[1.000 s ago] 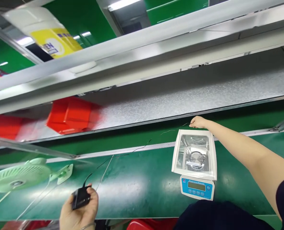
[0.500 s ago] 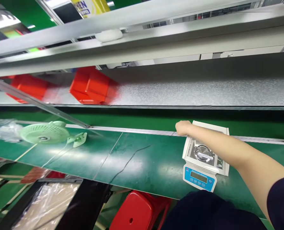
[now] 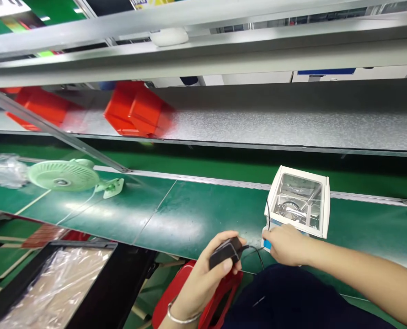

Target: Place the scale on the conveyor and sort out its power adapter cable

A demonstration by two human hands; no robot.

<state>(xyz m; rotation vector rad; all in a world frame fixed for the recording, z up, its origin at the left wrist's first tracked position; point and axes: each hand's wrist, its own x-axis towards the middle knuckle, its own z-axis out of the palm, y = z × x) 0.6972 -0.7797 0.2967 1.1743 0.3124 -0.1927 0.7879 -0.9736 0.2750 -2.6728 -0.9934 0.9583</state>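
Note:
My left hand (image 3: 206,274) is closed around a black power adapter (image 3: 226,252), held above the bench's front edge near a red stool. A thin black cord (image 3: 254,249) runs from the adapter toward my right hand (image 3: 286,245). The fingers of that hand are pinched at the cord, in front of the scale's control panel and covering most of it. The white electronic balance (image 3: 297,201) stands on the green bench, its clear-lidded chamber showing a round metal pan (image 3: 290,210). Another stretch of black cord rises along the balance's left side.
A pale green fan (image 3: 62,176) and clear plastic bags (image 3: 4,171) lie on the bench (image 3: 196,210) at left. Red bins (image 3: 135,112) sit on the grey shelf (image 3: 241,119) above. Below are a red stool (image 3: 171,292) and a black tray (image 3: 131,283) with plastic-wrapped contents.
My right hand has come from behind the balance to its front. My left hand has entered view with the adapter. The balance's dark cord no longer lies across the bench.

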